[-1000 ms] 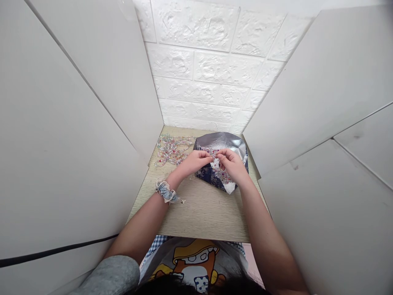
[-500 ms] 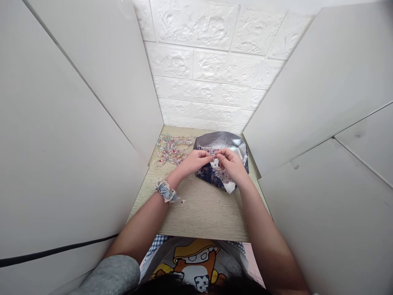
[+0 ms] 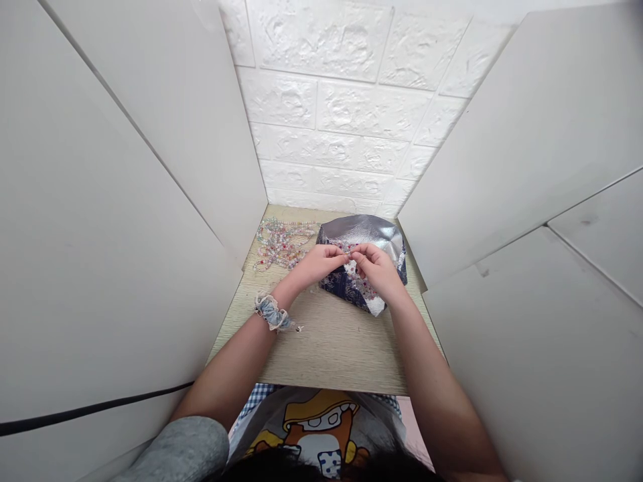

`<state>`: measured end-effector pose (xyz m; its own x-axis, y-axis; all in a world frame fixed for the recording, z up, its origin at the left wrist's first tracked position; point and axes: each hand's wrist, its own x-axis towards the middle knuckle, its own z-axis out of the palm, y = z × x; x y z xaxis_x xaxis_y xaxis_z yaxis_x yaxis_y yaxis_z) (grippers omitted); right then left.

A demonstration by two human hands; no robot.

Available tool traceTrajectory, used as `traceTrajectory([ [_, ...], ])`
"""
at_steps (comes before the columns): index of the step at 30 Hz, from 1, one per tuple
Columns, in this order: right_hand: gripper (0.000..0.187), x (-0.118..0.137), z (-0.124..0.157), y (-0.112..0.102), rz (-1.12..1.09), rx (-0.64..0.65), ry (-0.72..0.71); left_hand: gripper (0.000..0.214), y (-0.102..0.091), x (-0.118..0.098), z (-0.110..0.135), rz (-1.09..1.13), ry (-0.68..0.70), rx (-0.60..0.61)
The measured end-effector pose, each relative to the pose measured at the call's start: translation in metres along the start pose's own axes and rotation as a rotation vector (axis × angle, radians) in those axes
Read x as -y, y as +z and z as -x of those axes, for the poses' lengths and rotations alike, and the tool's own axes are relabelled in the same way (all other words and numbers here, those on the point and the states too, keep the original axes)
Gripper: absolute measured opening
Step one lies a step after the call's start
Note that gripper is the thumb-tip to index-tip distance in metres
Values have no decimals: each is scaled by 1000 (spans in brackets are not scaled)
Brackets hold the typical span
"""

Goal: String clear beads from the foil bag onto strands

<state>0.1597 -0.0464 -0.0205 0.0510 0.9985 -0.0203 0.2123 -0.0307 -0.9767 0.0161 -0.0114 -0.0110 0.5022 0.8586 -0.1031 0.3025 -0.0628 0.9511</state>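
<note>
My left hand (image 3: pixel 319 264) and my right hand (image 3: pixel 376 266) meet above a silver-and-navy foil pouch (image 3: pixel 359 234), their fingertips pinching a strand of multicoloured beads (image 3: pixel 351 258). More of the beads lie on the pouch below my fingers, partly hidden by my hands. To the left of my left hand, a tangled pile of bead strands (image 3: pixel 280 246) lies on the wood-grain tabletop (image 3: pixel 334 355). A blue fabric scrunchie (image 3: pixel 272 312) circles my left wrist, and a short loose bit of strand sits beside it.
White panels (image 3: pixel 125 201) stand close on the left and right of the narrow tabletop, with a white brick-textured wall (image 3: pixel 326 134) behind it. A black cable (image 3: pixel 90 406) crosses the left panel low down. A grey rounded shape (image 3: pixel 181 450) sits at the lower left.
My right hand has shifted slightly left, closer to my left hand. The small bit of strand by the scrunchie now sits closer to it.
</note>
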Motion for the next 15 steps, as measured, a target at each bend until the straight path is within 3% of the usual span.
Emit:
traceTrajectory([
  [15, 17, 0, 2, -2, 71, 0, -43, 24, 1, -5, 3, 57, -37, 38],
])
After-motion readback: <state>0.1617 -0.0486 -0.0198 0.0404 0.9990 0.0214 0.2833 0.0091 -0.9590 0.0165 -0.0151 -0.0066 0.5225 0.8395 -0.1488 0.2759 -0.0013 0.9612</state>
